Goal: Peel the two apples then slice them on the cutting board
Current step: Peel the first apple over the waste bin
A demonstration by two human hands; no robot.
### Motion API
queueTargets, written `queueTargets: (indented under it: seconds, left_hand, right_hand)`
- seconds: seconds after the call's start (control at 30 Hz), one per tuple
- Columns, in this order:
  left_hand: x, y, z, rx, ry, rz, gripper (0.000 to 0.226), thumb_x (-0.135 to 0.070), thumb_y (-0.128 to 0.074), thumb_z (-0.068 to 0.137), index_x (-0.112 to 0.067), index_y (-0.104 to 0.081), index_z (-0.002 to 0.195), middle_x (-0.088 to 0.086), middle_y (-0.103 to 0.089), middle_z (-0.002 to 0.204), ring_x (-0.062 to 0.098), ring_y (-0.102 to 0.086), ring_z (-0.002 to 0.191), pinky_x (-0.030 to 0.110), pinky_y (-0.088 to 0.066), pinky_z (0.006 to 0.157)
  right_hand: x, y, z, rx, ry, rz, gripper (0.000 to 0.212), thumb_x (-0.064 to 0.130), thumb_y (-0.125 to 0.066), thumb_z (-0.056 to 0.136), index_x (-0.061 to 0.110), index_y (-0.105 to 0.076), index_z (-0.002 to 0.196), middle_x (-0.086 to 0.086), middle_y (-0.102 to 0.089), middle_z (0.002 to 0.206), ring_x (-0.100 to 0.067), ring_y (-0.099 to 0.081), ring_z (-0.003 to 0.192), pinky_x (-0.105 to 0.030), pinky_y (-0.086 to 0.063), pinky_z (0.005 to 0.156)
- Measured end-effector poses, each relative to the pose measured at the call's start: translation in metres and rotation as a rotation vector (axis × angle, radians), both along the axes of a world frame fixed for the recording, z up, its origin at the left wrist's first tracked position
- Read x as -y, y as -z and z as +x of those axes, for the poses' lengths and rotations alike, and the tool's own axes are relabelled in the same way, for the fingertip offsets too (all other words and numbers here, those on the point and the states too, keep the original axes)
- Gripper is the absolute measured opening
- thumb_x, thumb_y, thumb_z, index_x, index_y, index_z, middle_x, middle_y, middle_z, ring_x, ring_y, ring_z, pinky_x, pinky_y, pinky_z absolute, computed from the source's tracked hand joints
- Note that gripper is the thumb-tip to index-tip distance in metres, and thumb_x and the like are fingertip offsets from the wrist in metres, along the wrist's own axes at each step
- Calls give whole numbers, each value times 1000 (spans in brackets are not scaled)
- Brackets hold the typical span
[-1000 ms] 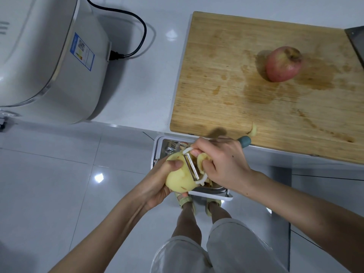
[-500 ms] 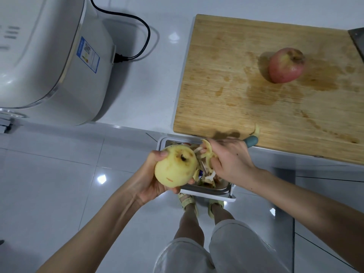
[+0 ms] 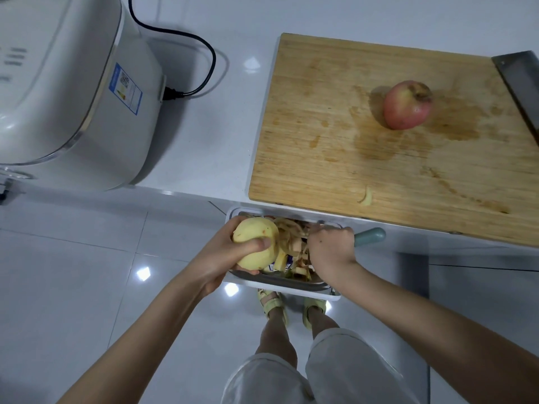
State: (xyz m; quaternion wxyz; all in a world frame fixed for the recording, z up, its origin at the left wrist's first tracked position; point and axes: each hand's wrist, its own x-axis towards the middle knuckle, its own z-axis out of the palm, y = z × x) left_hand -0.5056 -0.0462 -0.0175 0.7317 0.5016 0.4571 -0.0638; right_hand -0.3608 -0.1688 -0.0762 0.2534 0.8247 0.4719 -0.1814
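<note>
My left hand [image 3: 221,258] grips a peeled, pale yellow apple [image 3: 255,244] over the left side of a waste bin [image 3: 280,284] on the floor. My right hand [image 3: 331,250] holds a peeler by its teal handle [image 3: 369,237] over the same bin; its blade is hidden behind my hand. Several peel strips [image 3: 291,243] lie in the bin between my hands. A red, unpeeled apple [image 3: 407,104] sits on the wooden cutting board [image 3: 335,141], toward its far right. A small peel scrap [image 3: 366,196] lies near the board's front edge.
A cleaver blade [image 3: 520,83] lies at the board's far right edge. A white appliance [image 3: 67,83] with a black cord [image 3: 186,53] stands on the white counter [image 3: 210,126] at the left. My legs and sandals [image 3: 288,307] are below the bin.
The peeler has come off the apple. My left hand has turned the apple and moved it left, while my right hand has dropped lower over the bin.
</note>
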Motion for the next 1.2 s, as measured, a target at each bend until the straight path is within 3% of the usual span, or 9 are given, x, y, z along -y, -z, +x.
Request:
queueTargets:
  seconds: [0.1, 0.17, 0.27, 0.4, 0.53, 0.63, 0.73, 0.83, 1.2]
  left_hand:
    - [-1, 0, 8, -21, -1, 50, 50, -24, -81, 67, -23, -56, 110, 8, -61, 111, 26, -66, 91, 31, -54, 57]
    - [-1, 0, 13, -50, 15, 91, 50, -24, -81, 69, -21, -55, 112, 7, -60, 111, 25, -67, 90, 34, -57, 58]
    - [-1, -1, 19, -83, 54, 147, 51, -28, -81, 68, -23, -54, 111, 4, -60, 107, 22, -68, 86, 36, -58, 60]
    - [-1, -2, 24, -73, 61, 161, 40, -21, -75, 79, -21, -54, 112, 5, -60, 108, 23, -66, 89, 28, -54, 53]
    - [-5, -3, 26, -50, 28, 139, 38, -21, -74, 80, -20, -54, 112, 5, -61, 109, 25, -66, 89, 29, -54, 54]
    - [-8, -5, 30, -30, 1, 126, 44, -22, -77, 77, -17, -53, 114, 7, -61, 110, 26, -67, 90, 30, -54, 54]
    - [-12, -6, 35, -30, -49, 90, 42, -24, -75, 79, -17, -54, 115, 8, -62, 111, 24, -67, 89, 30, -54, 53]
    - [-15, -9, 40, -25, -120, -11, 48, -30, -76, 74, -19, -55, 116, 9, -63, 113, 24, -67, 88, 33, -56, 58]
    - [-27, -21, 58, 100, -249, -364, 46, -41, -66, 70, -18, -60, 109, 15, -70, 91, 34, -65, 77, 23, -50, 45]
  right_hand:
    - [5, -6, 5, 47, -40, 210, 16, 20, -64, 83, 9, -66, 95, -2, -66, 70, -18, -60, 62, -26, -29, 61]
    - [6, -7, 12, 37, -1, 239, 38, 56, -66, 77, 19, -67, 70, 3, -57, 52, -14, -48, 44, -23, -26, 55]
    - [16, 0, 14, -4, -3, 196, 67, 68, -14, 90, 26, -67, 94, 6, -54, 61, -14, -45, 53, -27, -28, 59]
    - [29, -10, 24, -26, 105, 426, 57, 62, -22, 92, 26, -63, 107, 6, -63, 70, -15, -58, 60, -24, -38, 57]
    - [43, -34, 55, -263, 480, 865, 31, 44, -48, 94, 19, -58, 109, 8, -60, 67, -11, -56, 54, -21, -41, 48]
    - [45, -36, 90, -794, 1182, 1050, 24, 30, -50, 96, 10, -55, 109, 3, -58, 70, -15, -48, 49, -21, -30, 46]
    - [43, -42, 111, -1337, 1707, 946, 22, 28, -37, 97, 18, -57, 92, -1, -51, 60, -13, -32, 38, -20, -25, 39]
    - [35, -43, 106, -1630, 1753, 859, 27, 27, -36, 93, 17, -53, 74, -3, -41, 47, -13, -29, 34, -17, -25, 38]
    - [21, -41, 40, -1921, 1571, 347, 19, 29, -47, 86, 11, -54, 90, -1, -43, 49, -10, -33, 36, -18, -27, 40]
